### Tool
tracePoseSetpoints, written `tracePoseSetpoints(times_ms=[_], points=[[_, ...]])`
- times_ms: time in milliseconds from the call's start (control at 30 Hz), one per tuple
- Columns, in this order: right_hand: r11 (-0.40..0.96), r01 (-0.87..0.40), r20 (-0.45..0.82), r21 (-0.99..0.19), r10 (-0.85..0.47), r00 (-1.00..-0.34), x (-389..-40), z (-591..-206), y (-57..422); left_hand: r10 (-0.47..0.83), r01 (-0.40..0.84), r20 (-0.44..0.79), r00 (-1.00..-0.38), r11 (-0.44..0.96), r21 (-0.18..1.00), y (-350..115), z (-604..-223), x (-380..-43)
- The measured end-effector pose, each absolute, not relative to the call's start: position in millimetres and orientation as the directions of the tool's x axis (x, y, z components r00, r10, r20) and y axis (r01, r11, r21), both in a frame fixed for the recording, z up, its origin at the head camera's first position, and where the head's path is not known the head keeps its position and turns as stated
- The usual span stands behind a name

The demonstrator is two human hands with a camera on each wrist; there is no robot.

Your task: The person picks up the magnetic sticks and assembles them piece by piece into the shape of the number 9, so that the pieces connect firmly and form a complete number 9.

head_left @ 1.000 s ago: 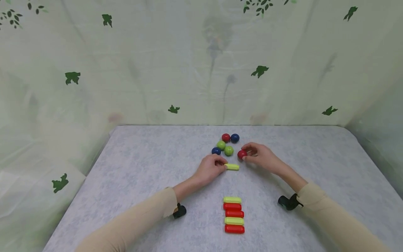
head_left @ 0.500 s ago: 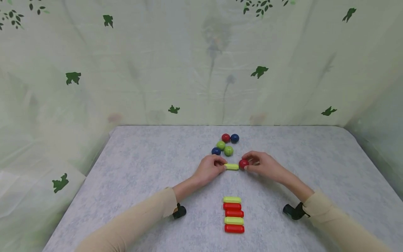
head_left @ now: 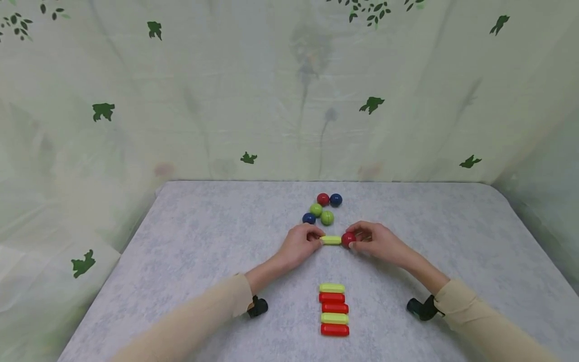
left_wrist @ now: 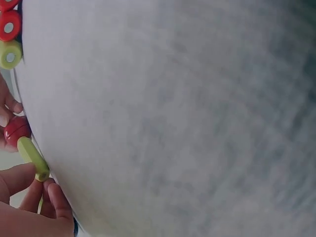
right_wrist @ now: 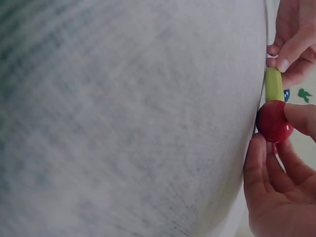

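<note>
My left hand pinches the left end of a yellow-green magnetic rod between thumb and fingers. A red ball is held by my right hand, thumb on the near side and fingers behind. Ball and rod meet end to end, as the right wrist view shows with the red ball against the faceted rod. In the left wrist view the rod points from my left thumb to the ball. Part of the ball is covered by the right fingers.
Behind the hands lie several balls: a red ball, blue balls and green balls. Nearer me, red rods and yellow-green rods form a stacked column on the grey table. A patterned curtain hangs beyond the table.
My right hand has brought the red ball nearer to me and up against the rod's right end. My left hand has stayed almost in place, holding the rod.
</note>
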State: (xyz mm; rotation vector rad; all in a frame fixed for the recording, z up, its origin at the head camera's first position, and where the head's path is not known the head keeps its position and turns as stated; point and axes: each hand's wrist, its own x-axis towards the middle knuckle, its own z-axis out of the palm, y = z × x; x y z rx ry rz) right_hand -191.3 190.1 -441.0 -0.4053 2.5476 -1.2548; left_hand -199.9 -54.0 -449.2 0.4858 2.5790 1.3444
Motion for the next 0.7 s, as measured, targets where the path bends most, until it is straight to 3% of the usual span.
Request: tracePoseSetpoints(times_ms=[333,700], points=[[0.578,-0.144,-0.104,-0.803,-0.375,-0.921,-190.8,-442.2,190.0,0.218,0.241,0.141,-0.966,0.551,0.799,-57.6,-439.0,-203.5],[0.588,-0.130,-0.112,-0.799,-0.358,-0.927,-190.8,-444.7,191.0,0.197,0.157,0.048,-0.979,0.583,0.797,-63.4,-448.0,-219.1]])
